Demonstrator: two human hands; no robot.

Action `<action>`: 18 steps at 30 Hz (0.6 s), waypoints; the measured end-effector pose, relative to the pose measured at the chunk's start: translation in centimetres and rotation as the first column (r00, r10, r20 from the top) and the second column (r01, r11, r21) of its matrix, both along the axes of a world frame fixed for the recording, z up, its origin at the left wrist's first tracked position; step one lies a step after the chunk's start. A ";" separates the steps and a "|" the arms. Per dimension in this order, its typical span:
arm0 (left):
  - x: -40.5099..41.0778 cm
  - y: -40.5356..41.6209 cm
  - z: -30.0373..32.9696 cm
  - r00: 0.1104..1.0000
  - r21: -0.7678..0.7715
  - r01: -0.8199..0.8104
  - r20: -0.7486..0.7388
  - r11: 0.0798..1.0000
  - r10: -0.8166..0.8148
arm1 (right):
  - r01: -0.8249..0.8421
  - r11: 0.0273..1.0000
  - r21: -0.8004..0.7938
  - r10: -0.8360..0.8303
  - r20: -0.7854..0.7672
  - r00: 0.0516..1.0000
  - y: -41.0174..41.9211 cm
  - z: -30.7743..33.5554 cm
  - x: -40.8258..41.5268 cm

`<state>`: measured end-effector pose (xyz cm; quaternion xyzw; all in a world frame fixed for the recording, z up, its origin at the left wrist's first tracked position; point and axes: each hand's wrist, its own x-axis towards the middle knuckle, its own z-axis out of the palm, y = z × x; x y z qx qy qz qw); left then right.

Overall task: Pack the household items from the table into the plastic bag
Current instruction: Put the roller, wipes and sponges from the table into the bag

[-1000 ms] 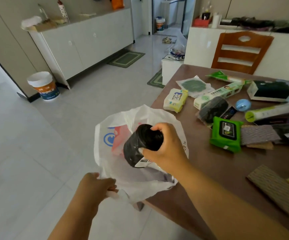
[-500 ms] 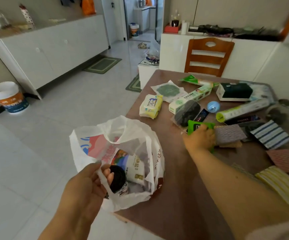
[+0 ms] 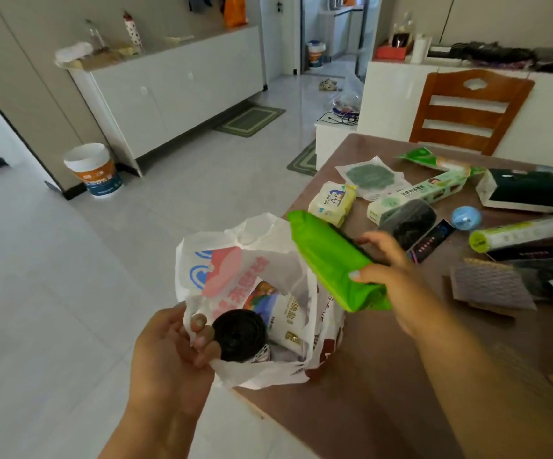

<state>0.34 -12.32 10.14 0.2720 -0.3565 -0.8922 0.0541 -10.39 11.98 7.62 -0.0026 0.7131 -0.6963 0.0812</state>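
A white plastic bag (image 3: pixel 235 260) with red and blue print sits open at the table's near left corner. My left hand (image 3: pixel 172 352) grips its near rim and holds the mouth open. Inside lie a black roll (image 3: pixel 240 336) and a white printed packet (image 3: pixel 281 313). My right hand (image 3: pixel 387 270) grips a bright green wipes pack (image 3: pixel 328 260), tilted above the bag's right edge. On the brown table (image 3: pixel 368 376) lie a yellow-white tissue pack (image 3: pixel 333 202), a round green pad in clear wrap (image 3: pixel 369 175), a long green-white box (image 3: pixel 417 197), a black mesh bundle (image 3: pixel 411 220) and a blue ball (image 3: pixel 466 217).
Further right lie a green-capped roll (image 3: pixel 520 231), a dark sponge in a box (image 3: pixel 526 190) and several cloths (image 3: pixel 490 283). A wooden chair (image 3: pixel 467 111) stands at the table's far side. A white bucket (image 3: pixel 93 168) and white cabinets (image 3: pixel 176 91) stand across the tiled floor.
My right hand dropped the black roll into the bag, reached to the table, took the green wipes pack and carried it left over the bag. My left hand shifted its grip on the rim.
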 end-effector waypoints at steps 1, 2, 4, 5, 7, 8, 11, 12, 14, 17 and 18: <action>0.2 -0.2 0.3 1.000 0.011 -0.001 -0.012 1.000 0.001 | -0.180 0.984 -0.012 0.180 0.034 0.983 -1.7 1.0 1.2; 0.5 -0.5 0.4 1.000 0.016 0.001 -0.019 1.000 0.000 | -0.330 0.942 0.062 0.326 0.062 0.943 -3.6 1.2 1.7; 1.1 -0.8 0.6 0.999 0.012 0.015 -0.035 1.000 -0.014 | -0.462 0.830 0.314 0.440 0.142 0.887 -7.5 0.1 1.4; 1.3 -0.9 0.7 0.999 0.010 0.023 -0.046 1.000 -0.023 | -0.450 0.787 0.423 0.423 0.161 0.892 -9.0 -1.1 0.7; 1.5 -1.0 0.7 0.997 0.001 0.041 -0.065 0.999 -0.041 | -0.313 0.712 0.628 0.297 0.135 0.945 -10.2 -3.3 -1.3; 1.5 -1.1 0.7 0.996 -0.006 0.054 -0.078 0.999 -0.054 | -0.229 0.680 0.697 0.229 0.096 0.969 -10.1 -4.1 -1.9; 1.4 -1.2 0.7 0.992 -0.019 0.080 -0.098 0.997 -0.082 | 0.046 0.617 0.786 0.100 -0.136 0.986 -8.8 -4.9 -2.6; 1.3 -1.2 0.6 0.991 -0.015 0.084 -0.099 0.996 -0.085 | 0.174 0.570 0.803 0.041 -0.239 0.970 -8.4 -5.1 -2.8; 1.1 -1.3 0.4 0.991 -0.003 0.084 -0.099 0.996 -0.084 | 0.392 0.484 0.782 -0.157 -0.363 0.919 -7.7 -5.6 -3.1; 0.7 -1.5 0.2 0.992 0.019 0.078 -0.098 0.997 -0.075 | 0.256 0.639 0.726 -0.411 0.041 0.911 -7.1 -7.4 -4.2; 0.6 -1.5 0.2 0.992 0.024 0.079 -0.102 0.997 -0.077 | 0.163 0.750 0.641 -0.386 0.223 0.895 -7.2 -8.2 -4.5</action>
